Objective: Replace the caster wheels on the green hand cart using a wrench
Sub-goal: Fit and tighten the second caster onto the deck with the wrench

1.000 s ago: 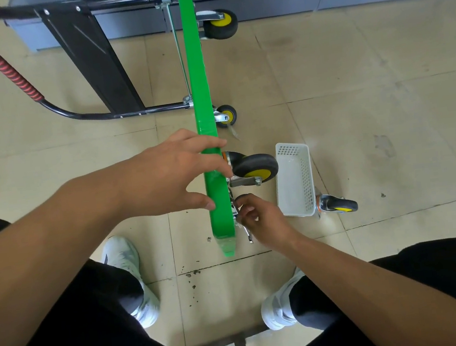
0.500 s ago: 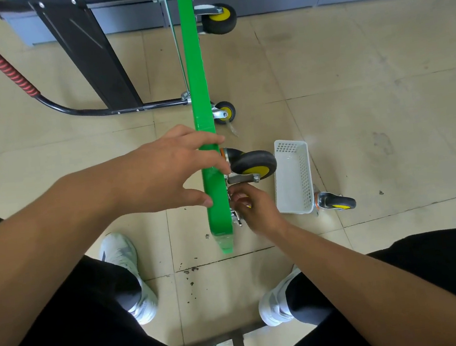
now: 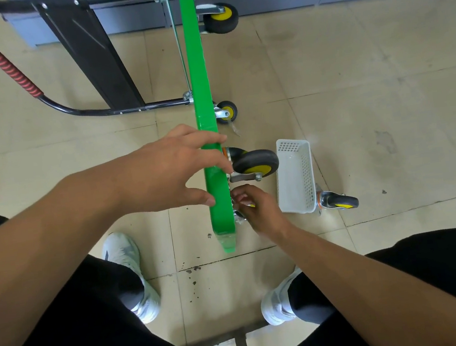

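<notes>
Our right hand (image 3: 258, 210) has crept up beside the flat green cart deck (image 3: 217, 191), fingertips now just beneath the black-and-yellow caster wheel's (image 3: 255, 164) steel bracket (image 3: 243, 177).

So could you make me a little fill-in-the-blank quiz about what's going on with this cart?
1. The left hand grips the edge of the ____ cart deck.
2. A loose caster lies on the floor beside the ____ basket.
3. The right hand reaches in just below a mounted caster with a ____ hub.
4. The handle grip is ____ with dark stripes.

Missing words: green; white; yellow; red.
</notes>
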Demonstrator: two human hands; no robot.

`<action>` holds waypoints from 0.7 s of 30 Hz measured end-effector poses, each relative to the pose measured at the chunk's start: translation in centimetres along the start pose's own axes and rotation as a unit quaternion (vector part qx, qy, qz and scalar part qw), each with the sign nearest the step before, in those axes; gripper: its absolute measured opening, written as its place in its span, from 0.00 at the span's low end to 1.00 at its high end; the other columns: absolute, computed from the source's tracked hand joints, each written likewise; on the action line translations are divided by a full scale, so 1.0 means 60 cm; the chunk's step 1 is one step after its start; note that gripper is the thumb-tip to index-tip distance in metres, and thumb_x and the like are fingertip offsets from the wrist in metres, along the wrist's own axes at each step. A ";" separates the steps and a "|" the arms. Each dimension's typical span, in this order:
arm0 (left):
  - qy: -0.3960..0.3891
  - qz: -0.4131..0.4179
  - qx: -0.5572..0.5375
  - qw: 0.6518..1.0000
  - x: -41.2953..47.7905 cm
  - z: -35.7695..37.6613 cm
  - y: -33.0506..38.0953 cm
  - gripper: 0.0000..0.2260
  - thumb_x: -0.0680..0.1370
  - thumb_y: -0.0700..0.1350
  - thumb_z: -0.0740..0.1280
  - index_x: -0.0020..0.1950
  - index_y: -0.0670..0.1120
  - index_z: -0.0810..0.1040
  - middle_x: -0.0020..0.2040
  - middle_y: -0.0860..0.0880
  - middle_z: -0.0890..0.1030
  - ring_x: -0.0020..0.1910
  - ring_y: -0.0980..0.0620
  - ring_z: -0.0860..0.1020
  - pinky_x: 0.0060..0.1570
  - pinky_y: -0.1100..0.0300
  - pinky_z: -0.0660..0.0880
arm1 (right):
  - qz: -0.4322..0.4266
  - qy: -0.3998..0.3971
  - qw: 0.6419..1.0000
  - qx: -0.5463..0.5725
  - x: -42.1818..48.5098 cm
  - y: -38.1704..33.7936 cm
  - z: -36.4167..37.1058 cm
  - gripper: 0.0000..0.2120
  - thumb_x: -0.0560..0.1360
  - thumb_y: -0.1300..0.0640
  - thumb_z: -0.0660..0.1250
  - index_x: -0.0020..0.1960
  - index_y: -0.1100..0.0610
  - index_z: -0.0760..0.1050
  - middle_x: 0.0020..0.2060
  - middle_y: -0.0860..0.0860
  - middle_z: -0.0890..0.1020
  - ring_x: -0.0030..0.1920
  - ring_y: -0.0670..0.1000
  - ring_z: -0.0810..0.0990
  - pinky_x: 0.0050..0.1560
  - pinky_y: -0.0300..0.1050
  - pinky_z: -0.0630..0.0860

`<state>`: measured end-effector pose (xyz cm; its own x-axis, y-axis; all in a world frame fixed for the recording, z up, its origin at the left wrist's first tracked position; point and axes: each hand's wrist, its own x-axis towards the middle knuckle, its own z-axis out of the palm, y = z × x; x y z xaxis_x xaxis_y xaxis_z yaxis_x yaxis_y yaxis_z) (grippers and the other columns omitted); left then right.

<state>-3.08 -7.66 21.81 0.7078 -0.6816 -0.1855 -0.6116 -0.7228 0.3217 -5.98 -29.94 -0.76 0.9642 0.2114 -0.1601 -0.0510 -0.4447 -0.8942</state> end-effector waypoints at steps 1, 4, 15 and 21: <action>-0.001 -0.001 0.001 1.000 0.000 0.000 0.000 0.24 0.72 0.61 0.72 0.67 0.65 0.72 0.79 0.58 0.60 0.73 0.52 0.57 0.68 0.50 0.67 | -0.001 0.000 1.000 0.002 0.000 0.000 0.000 0.15 0.80 0.67 0.68 0.56 0.46 0.77 0.51 0.49 0.83 0.53 0.50 0.82 0.57 0.38 0.78; 0.000 0.003 0.001 1.000 0.000 0.001 0.001 0.24 0.72 0.61 0.72 0.67 0.65 0.72 0.79 0.57 0.60 0.73 0.51 0.57 0.68 0.53 0.65 | 0.000 0.005 1.000 0.010 0.000 0.000 -0.001 0.15 0.80 0.67 0.68 0.56 0.47 0.78 0.52 0.49 0.83 0.54 0.50 0.82 0.56 0.35 0.76; 0.005 0.007 -0.002 1.000 -0.001 0.003 -0.003 0.24 0.72 0.62 0.72 0.67 0.65 0.72 0.79 0.57 0.61 0.73 0.51 0.58 0.68 0.48 0.68 | 0.000 0.034 0.997 0.064 0.007 -0.008 0.007 0.21 0.80 0.66 0.68 0.50 0.38 0.78 0.50 0.43 0.82 0.55 0.51 0.82 0.58 0.49 0.81; 0.012 0.012 -0.002 1.000 -0.001 0.004 -0.004 0.24 0.72 0.62 0.72 0.67 0.65 0.73 0.78 0.56 0.62 0.73 0.50 0.59 0.68 0.49 0.67 | -0.002 0.043 0.996 0.079 0.008 -0.013 0.002 0.25 0.82 0.64 0.67 0.48 0.30 0.77 0.53 0.49 0.83 0.56 0.53 0.82 0.56 0.62 0.82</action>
<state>-3.05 -7.45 21.51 0.7007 -0.6962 -0.1559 -0.6276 -0.7054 0.3293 -5.53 -29.38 -0.20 0.9828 0.1351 -0.1263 -0.0808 -0.3003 -0.9504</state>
